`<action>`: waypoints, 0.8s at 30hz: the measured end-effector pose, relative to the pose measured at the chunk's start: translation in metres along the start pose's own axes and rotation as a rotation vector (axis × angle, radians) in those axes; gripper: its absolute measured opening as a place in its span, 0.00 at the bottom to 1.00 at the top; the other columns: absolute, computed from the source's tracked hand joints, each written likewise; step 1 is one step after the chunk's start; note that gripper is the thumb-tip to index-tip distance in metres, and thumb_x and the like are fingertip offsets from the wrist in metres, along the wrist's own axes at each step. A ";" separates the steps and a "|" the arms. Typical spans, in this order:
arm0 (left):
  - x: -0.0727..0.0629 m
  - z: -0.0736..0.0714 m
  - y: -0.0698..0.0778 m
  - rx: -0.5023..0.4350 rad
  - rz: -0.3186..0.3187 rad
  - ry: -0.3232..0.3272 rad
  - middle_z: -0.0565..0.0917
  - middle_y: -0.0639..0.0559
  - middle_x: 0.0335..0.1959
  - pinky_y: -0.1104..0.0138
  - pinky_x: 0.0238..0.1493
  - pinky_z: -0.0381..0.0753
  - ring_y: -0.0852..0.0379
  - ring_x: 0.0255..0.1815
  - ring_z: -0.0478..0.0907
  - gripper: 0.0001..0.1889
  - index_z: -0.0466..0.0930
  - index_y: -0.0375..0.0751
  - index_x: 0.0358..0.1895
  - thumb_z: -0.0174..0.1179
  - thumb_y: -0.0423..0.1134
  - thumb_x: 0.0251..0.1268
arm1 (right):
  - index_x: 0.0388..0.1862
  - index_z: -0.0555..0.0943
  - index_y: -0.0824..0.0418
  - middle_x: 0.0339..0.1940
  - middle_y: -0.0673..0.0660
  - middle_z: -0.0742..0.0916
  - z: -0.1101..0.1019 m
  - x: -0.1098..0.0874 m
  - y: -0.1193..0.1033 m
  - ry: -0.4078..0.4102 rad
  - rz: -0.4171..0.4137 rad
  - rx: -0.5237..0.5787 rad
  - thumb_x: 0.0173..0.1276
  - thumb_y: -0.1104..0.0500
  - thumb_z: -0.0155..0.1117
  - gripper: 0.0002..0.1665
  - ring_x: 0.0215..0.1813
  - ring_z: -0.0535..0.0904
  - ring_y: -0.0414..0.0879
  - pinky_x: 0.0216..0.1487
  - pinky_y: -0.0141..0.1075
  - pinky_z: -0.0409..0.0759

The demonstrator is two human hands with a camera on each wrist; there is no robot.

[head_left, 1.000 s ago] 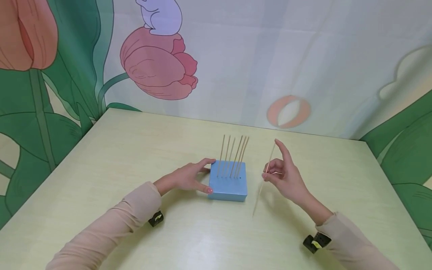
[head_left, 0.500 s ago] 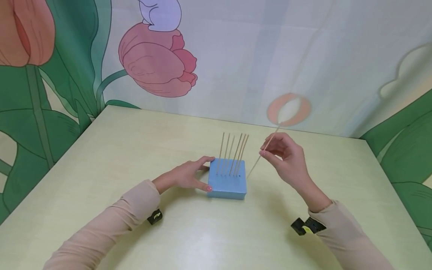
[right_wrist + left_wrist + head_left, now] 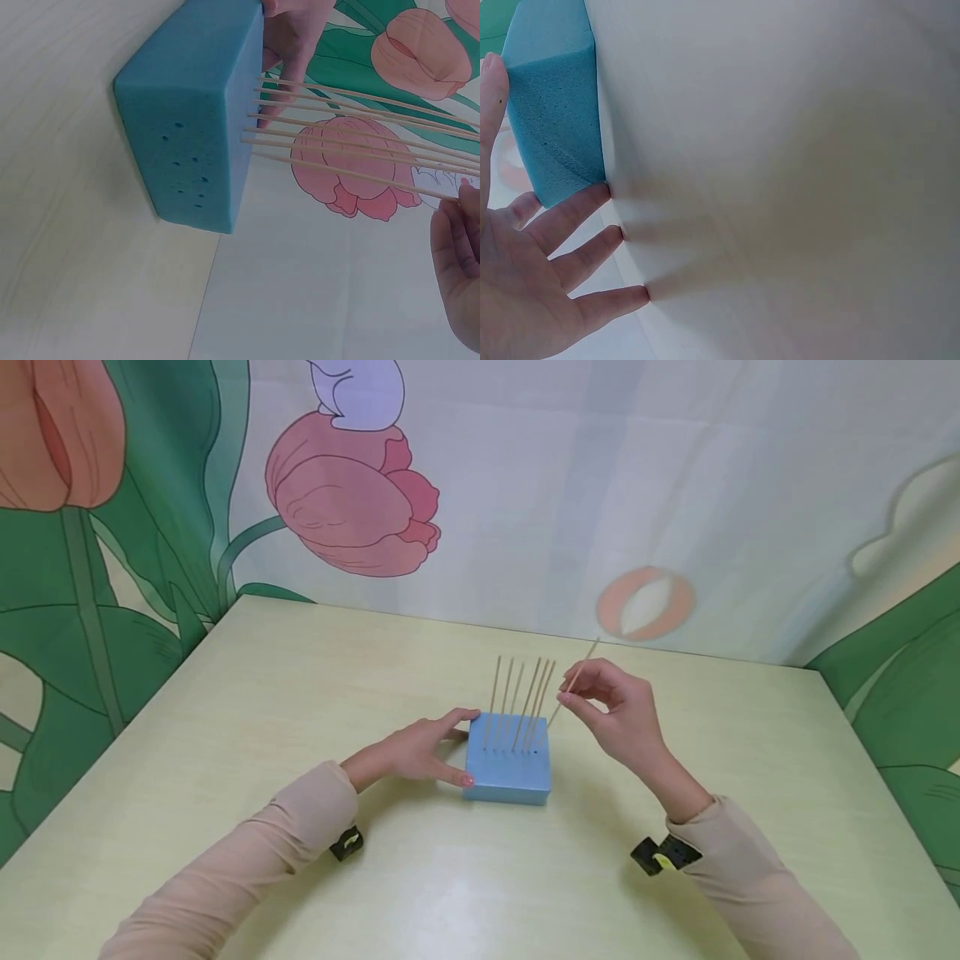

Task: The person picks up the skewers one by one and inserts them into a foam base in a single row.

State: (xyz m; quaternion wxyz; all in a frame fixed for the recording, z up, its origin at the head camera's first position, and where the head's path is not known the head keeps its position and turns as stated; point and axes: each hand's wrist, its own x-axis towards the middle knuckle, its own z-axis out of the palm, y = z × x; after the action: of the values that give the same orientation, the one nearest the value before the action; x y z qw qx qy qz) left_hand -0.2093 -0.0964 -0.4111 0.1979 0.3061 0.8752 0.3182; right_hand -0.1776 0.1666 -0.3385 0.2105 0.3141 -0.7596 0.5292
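Observation:
A light-blue foam block [image 3: 510, 770] lies on the table. Several thin wooden skewers [image 3: 533, 697] stand in it in a row, leaning slightly. At the row's right end a small dark hole [image 3: 536, 752] shows in the top. My left hand [image 3: 420, 752] holds the block's left side between thumb and index finger; in the left wrist view the other fingers [image 3: 600, 306] spread down to the table. My right hand [image 3: 622, 710] pinches another skewer [image 3: 592, 649], tilted, its lower tip close to the block's right edge. In the right wrist view this skewer [image 3: 352, 173] slants beside the standing ones.
The pale wooden table [image 3: 300, 668] stretches out around the block. Behind it hangs a curtain [image 3: 517, 527] printed with tulips and a rabbit. Small pits mark the block's side [image 3: 187, 161]. Each sleeve has a black wrist camera [image 3: 666, 855] strapped under it.
My right hand has moved left and up to the block, turning the skewer to a steeper slant and bringing its lower tip near the row. My left hand has stayed on the block.

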 end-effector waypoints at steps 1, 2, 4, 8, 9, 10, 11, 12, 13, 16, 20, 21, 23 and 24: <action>0.000 0.000 0.000 -0.001 0.000 0.000 0.69 0.41 0.62 0.50 0.63 0.56 0.46 0.65 0.61 0.49 0.47 0.49 0.70 0.68 0.53 0.47 | 0.33 0.76 0.72 0.27 0.61 0.81 0.000 0.000 0.000 -0.004 0.002 -0.002 0.50 0.79 0.64 0.11 0.31 0.79 0.39 0.37 0.28 0.78; 0.000 0.000 0.000 -0.001 0.000 0.000 0.69 0.41 0.62 0.50 0.63 0.56 0.46 0.65 0.61 0.49 0.47 0.49 0.70 0.68 0.53 0.47 | 0.33 0.76 0.72 0.27 0.60 0.82 0.000 -0.001 0.001 -0.008 0.002 -0.005 0.51 0.79 0.64 0.10 0.31 0.79 0.39 0.37 0.28 0.78; 0.000 0.000 0.000 0.000 0.001 0.001 0.69 0.41 0.61 0.50 0.63 0.56 0.46 0.65 0.61 0.49 0.47 0.49 0.70 0.68 0.53 0.47 | 0.33 0.77 0.71 0.27 0.60 0.82 0.001 -0.001 0.001 -0.016 -0.002 -0.012 0.51 0.79 0.63 0.11 0.31 0.79 0.39 0.36 0.28 0.78; 0.000 0.000 0.000 0.002 -0.003 0.000 0.69 0.41 0.61 0.50 0.63 0.56 0.46 0.65 0.61 0.49 0.47 0.49 0.70 0.68 0.53 0.47 | 0.32 0.77 0.71 0.26 0.61 0.82 0.001 0.000 0.001 -0.027 -0.008 -0.022 0.50 0.80 0.63 0.11 0.31 0.79 0.39 0.36 0.28 0.78; 0.000 0.000 0.001 0.003 -0.006 -0.001 0.69 0.41 0.61 0.51 0.63 0.56 0.46 0.65 0.61 0.49 0.47 0.50 0.70 0.68 0.53 0.47 | 0.32 0.77 0.71 0.26 0.61 0.82 0.001 0.000 0.002 -0.032 -0.007 -0.026 0.50 0.80 0.63 0.11 0.30 0.79 0.39 0.36 0.28 0.78; 0.000 0.000 0.001 0.003 -0.008 -0.001 0.69 0.41 0.62 0.51 0.63 0.56 0.46 0.65 0.61 0.49 0.47 0.50 0.70 0.68 0.52 0.47 | 0.33 0.77 0.71 0.26 0.61 0.82 0.001 0.000 0.002 -0.038 -0.006 -0.031 0.50 0.80 0.64 0.11 0.30 0.79 0.39 0.36 0.28 0.78; 0.000 0.000 0.001 0.003 -0.009 -0.001 0.69 0.41 0.62 0.51 0.63 0.56 0.46 0.65 0.61 0.49 0.47 0.50 0.70 0.68 0.52 0.47 | 0.33 0.77 0.71 0.26 0.61 0.82 0.002 -0.001 0.002 -0.043 -0.003 -0.038 0.50 0.79 0.64 0.11 0.30 0.79 0.40 0.36 0.28 0.78; 0.000 0.000 0.002 0.004 -0.005 -0.001 0.69 0.41 0.61 0.51 0.63 0.56 0.46 0.65 0.61 0.49 0.47 0.49 0.70 0.68 0.52 0.47 | 0.33 0.77 0.71 0.26 0.61 0.82 0.002 -0.001 0.003 -0.047 0.001 -0.041 0.50 0.79 0.64 0.11 0.30 0.79 0.40 0.36 0.28 0.78; 0.000 0.000 0.002 0.004 -0.006 -0.002 0.69 0.41 0.61 0.51 0.63 0.56 0.46 0.65 0.61 0.49 0.47 0.49 0.70 0.69 0.52 0.47 | 0.32 0.77 0.70 0.26 0.60 0.82 0.003 -0.002 0.004 -0.052 0.005 -0.047 0.50 0.79 0.64 0.11 0.30 0.80 0.40 0.36 0.28 0.78; 0.000 0.000 0.003 0.002 -0.006 -0.003 0.69 0.41 0.61 0.51 0.63 0.56 0.46 0.65 0.61 0.49 0.48 0.48 0.70 0.69 0.51 0.47 | 0.32 0.78 0.69 0.25 0.60 0.83 0.006 -0.005 0.008 -0.070 0.024 -0.061 0.50 0.77 0.65 0.10 0.29 0.80 0.42 0.35 0.28 0.78; -0.001 0.000 0.003 0.002 -0.013 -0.004 0.69 0.41 0.62 0.51 0.63 0.56 0.46 0.65 0.61 0.49 0.47 0.49 0.70 0.69 0.52 0.47 | 0.31 0.78 0.68 0.26 0.58 0.84 0.010 -0.008 0.013 -0.084 0.041 -0.080 0.50 0.75 0.67 0.09 0.29 0.81 0.44 0.34 0.29 0.79; -0.001 0.000 0.003 0.003 -0.014 -0.003 0.69 0.41 0.62 0.51 0.63 0.56 0.46 0.65 0.61 0.49 0.47 0.49 0.70 0.69 0.52 0.47 | 0.30 0.78 0.68 0.26 0.58 0.84 0.012 -0.009 0.014 -0.087 0.042 -0.080 0.50 0.75 0.67 0.09 0.28 0.81 0.44 0.34 0.29 0.79; -0.001 0.000 0.003 -0.002 -0.015 -0.001 0.69 0.41 0.62 0.50 0.63 0.56 0.46 0.65 0.61 0.49 0.47 0.49 0.70 0.69 0.52 0.47 | 0.30 0.78 0.68 0.25 0.58 0.84 0.013 -0.011 0.017 -0.088 0.035 -0.090 0.50 0.75 0.67 0.09 0.28 0.81 0.45 0.33 0.29 0.79; -0.001 0.000 0.003 -0.002 -0.017 -0.001 0.69 0.41 0.62 0.50 0.63 0.56 0.46 0.65 0.61 0.49 0.47 0.49 0.70 0.69 0.52 0.47 | 0.29 0.78 0.68 0.25 0.58 0.84 0.014 -0.011 0.018 -0.089 0.032 -0.094 0.50 0.75 0.67 0.09 0.28 0.81 0.46 0.33 0.29 0.79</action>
State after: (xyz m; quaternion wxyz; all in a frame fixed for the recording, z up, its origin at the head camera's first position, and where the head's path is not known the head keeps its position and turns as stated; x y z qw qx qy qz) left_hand -0.2073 -0.0953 -0.4088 0.2011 0.2986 0.8773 0.3174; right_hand -0.1819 0.1603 -0.3626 0.1828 0.3150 -0.7972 0.4816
